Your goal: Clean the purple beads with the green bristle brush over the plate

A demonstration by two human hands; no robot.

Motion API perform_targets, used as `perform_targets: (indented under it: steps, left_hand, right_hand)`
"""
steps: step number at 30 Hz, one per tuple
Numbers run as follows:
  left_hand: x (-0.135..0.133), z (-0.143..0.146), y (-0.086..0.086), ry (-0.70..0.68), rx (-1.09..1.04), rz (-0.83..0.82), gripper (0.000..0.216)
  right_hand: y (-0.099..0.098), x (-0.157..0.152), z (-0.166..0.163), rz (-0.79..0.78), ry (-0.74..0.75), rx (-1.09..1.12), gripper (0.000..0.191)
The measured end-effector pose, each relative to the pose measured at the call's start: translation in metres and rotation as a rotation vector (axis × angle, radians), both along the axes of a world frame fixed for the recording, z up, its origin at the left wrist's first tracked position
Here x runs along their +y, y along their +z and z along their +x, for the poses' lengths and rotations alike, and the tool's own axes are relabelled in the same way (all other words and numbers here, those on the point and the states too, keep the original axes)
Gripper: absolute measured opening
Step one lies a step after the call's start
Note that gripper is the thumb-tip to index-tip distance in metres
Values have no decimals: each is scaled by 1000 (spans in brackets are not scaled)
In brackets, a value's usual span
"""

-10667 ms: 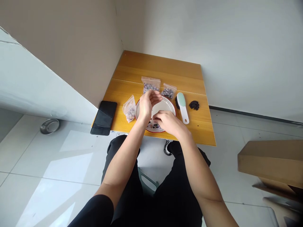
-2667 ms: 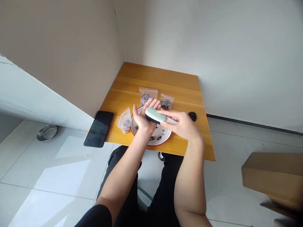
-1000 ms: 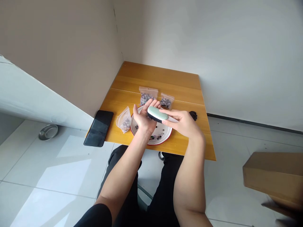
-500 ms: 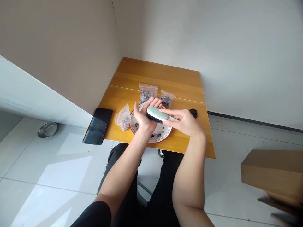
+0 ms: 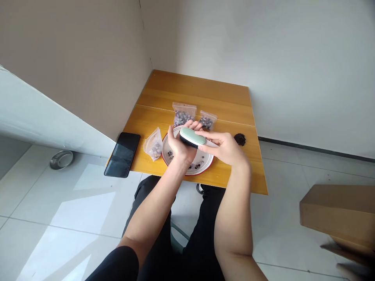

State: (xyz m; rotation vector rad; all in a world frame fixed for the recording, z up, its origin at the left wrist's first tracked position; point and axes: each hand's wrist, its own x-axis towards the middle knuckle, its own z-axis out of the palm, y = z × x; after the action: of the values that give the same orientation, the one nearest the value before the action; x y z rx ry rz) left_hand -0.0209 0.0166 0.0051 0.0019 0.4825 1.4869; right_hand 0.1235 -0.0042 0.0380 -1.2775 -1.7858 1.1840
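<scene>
Observation, head camera. Your left hand (image 5: 180, 146) is palm up over the left half of the plate (image 5: 206, 153), open, its fingers (image 5: 193, 125) slightly curled and cupped beneath the brush (image 5: 190, 137). It has no grip. The bristles face down toward that palm, and from this view they appear to rest on it, though the contact is partly hidden.

Your right hand (image 5: 225, 148) is just to the right of the plate's centre, above the plate. Its fingers (image 5: 212, 136) are extended and closed lightly along the brush's white handle, which they hold. The brush lies roughly level above the plate, with its mint-green back facing up and its dark bristles below.

Loose beads (image 5: 195, 166), dark and multicoloured, are scattered on the white plate inside its red rim, mostly in the part nearest you. Individual beads are too small to tell apart.

Two zip bags of beads (image 5: 184, 116) stand just beyond the plate, and an open-looking clear bag (image 5: 153, 144) with a few beads lies just left of it. A dark clump (image 5: 239, 139), material unclear, sits right of the plate. A black smartphone (image 5: 122, 155) lies face up farther left, at the edge of the wooden table (image 5: 190, 91) carrying the plate. A cardboard box (image 5: 336, 210) is well right of the plate, off the table.
</scene>
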Motion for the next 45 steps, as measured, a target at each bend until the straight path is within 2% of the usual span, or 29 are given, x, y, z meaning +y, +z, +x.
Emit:
perform_targets:
  steps: [3,8,13,18,25,30,36,42,45]
  left_hand:
    - [0,-1,0,2,0,1,59]
    - [0,-3,2,37,45,-48,61]
    - [-3,3,2,28,24,0,58]
    - [-4,4,4,54,35,-10,59]
    - [-3,5,2,31,3,50,60]
    - [-3,3,3,51,30,-13,62]
    - [-5,8,0,1,-23,78,63]
    - [-4,3,1,41,23,-11,62]
    - [-4,5,0,19,4,14,63]
  right_hand:
    - [0,0,1,14,-18,15,48]
    - [0,-2,8,-56,36,55,48]
    - [-2,0,3,7,25,84,46]
    - [-1,-1,6,-21,33,133,45]
    - [1,0,-4,66,3,65,43]
    - [-2,0,6,5,19,114,45]
    - [-4,2,3,51,3,89,43]
    - [-5,1,8,-3,39,137,46]
    - [-5,1,6,-1,38,113,45]
